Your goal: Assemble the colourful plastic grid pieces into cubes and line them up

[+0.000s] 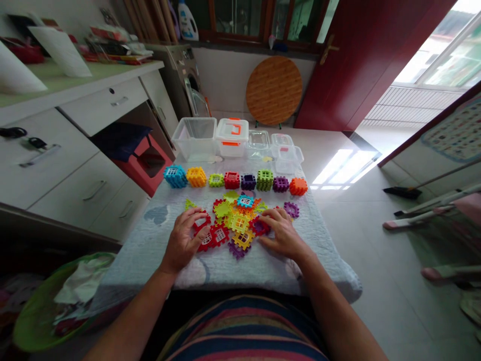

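Note:
On the cloth-covered table lies a loose pile of toothed plastic building tiles in red, yellow, lime, purple and other colours. My left hand is at the pile's left side, fingers and thumb bent around a red tile. Two more red tiles with white window grids lie just beside its thumb. At the right side of the pile rests my right hand, its thumb and fingers apart. Its fingertips reach the edge of another red tile. A purple tile lies beyond that hand.
Behind the pile runs a row of colour-sorted tile stacks, from a blue stack to an orange stack. Further back stand an open clear bin, a lidded box and smaller clear containers. A red stool stands left.

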Demonstrator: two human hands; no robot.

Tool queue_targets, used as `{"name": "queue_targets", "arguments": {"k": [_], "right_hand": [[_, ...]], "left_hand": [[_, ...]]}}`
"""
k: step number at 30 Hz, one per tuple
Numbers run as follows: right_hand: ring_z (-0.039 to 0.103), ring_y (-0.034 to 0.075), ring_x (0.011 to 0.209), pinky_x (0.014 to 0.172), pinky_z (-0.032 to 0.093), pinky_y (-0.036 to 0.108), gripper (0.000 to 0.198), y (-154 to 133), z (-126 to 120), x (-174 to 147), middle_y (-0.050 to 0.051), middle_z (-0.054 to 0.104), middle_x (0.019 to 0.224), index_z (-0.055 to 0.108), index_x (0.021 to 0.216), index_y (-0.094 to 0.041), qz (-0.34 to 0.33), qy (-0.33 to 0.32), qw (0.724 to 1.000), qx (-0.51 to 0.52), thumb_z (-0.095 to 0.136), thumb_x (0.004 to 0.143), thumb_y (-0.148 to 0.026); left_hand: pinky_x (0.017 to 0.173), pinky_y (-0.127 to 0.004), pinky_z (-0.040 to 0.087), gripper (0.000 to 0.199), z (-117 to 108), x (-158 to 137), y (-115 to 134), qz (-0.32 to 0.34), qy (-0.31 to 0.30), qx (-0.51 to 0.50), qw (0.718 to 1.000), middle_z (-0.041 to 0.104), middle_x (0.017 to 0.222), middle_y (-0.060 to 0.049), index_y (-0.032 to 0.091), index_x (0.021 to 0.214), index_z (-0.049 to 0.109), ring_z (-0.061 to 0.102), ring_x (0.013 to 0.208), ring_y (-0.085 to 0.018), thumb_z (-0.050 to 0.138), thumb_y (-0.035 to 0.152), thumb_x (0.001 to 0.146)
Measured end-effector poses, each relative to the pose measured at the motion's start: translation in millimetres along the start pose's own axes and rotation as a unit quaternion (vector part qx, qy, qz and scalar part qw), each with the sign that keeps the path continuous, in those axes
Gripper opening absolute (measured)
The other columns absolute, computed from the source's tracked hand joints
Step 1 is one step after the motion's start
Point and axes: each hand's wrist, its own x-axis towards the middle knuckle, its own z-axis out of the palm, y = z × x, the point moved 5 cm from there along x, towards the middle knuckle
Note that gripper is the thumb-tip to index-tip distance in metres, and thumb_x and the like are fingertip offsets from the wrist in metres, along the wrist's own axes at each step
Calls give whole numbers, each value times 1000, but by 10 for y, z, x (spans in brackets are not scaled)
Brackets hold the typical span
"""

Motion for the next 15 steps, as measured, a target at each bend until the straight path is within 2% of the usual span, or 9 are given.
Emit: {"name": "queue_targets", "arguments": {"k": [3, 6, 8, 10, 12, 15], "right_hand": [[49, 28, 109, 99, 40, 48, 37, -44, 32, 6, 8, 64, 117, 68, 119, -25, 10, 8, 1000, 1, 69, 82, -28], [53, 26, 103, 95, 43, 46, 22, -46, 3, 25, 8, 67, 108, 73, 107, -25, 11, 43, 999, 26, 63, 89, -30], [56, 24, 96, 90, 45, 42, 21, 12, -56, 28, 7, 68, 98, 74, 101, -25, 28, 84, 994, 60, 55, 93, -31], [60, 22, 90, 85, 48, 39, 26, 147, -137, 6, 7, 68, 92, 74, 99, -23, 79, 143, 981, 104, 50, 95, -33], [63, 22, 86, 81, 50, 37, 28, 340, -209, -52, 7, 70, 91, 72, 101, -21, 155, 204, 955, 151, 51, 93, -37], [65, 21, 77, 75, 51, 35, 31, 589, -254, -132, 5, 71, 84, 69, 103, -19, 239, 225, 925, 191, 54, 88, -41]], "left_hand": [[109, -45, 41, 31, -20, 12, -13, -15, 20, -6, 1000, 59, 124, -9, 21, 107, 65, 55, 120, -26, 56, 45, 90], [109, -45, 41, 28, -18, 15, -10, -10, 31, 2, 999, 60, 122, -9, 21, 105, 65, 56, 118, -26, 58, 42, 89], [109, -45, 42, 27, -15, 13, -14, -9, 33, 8, 999, 61, 122, -9, 21, 105, 65, 57, 118, -26, 58, 41, 89], [108, -45, 42, 27, -17, 11, -22, -6, 37, 12, 999, 61, 121, -9, 21, 105, 65, 57, 117, -26, 58, 41, 88], [108, -45, 42, 27, -19, 10, -35, -3, 40, 14, 999, 61, 121, -9, 21, 105, 65, 57, 117, -26, 58, 41, 88], [108, -45, 42, 27, -16, 9, -57, -2, 39, 16, 999, 61, 121, -9, 22, 106, 64, 57, 117, -26, 58, 41, 88]]}}
